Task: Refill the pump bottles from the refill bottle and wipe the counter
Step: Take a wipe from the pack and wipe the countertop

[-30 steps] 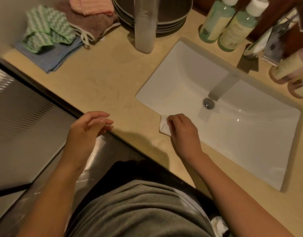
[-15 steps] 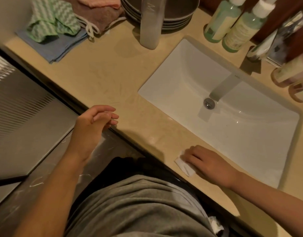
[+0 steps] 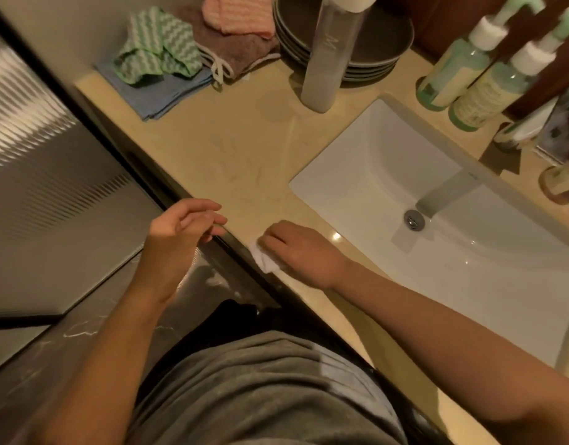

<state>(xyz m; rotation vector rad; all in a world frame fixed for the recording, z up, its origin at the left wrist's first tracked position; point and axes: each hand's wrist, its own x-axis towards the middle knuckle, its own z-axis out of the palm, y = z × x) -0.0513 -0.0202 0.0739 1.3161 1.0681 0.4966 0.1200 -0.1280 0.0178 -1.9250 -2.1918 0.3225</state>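
- Beige counter (image 3: 238, 149) runs from upper left to lower right, and wiping it is the step you are on.
- At upper left, the folded cloths (image 3: 161, 62) lie untouched. The bare stretch in front of them probably still needs a pass.
- Left of centre, your left hand (image 3: 177, 239) hovers over the counter's front edge, fingers loosely bent and apart, holding nothing.
- Just right of it, your right hand (image 3: 302, 252) curls its fingers over the white wipe (image 3: 263, 261), pressing it onto the front edge, left of the sink (image 3: 373, 162).
- At upper centre, the tall bottle (image 3: 328, 56), likely the refill, stands upright.
- At upper right, both pump bottles (image 3: 450, 72) stand with their pump heads on, so refilling looks finished.
- Half a second ago the wipe sat further right, on the strip in front of the sink. You have swept it left, while your left hand has barely moved.
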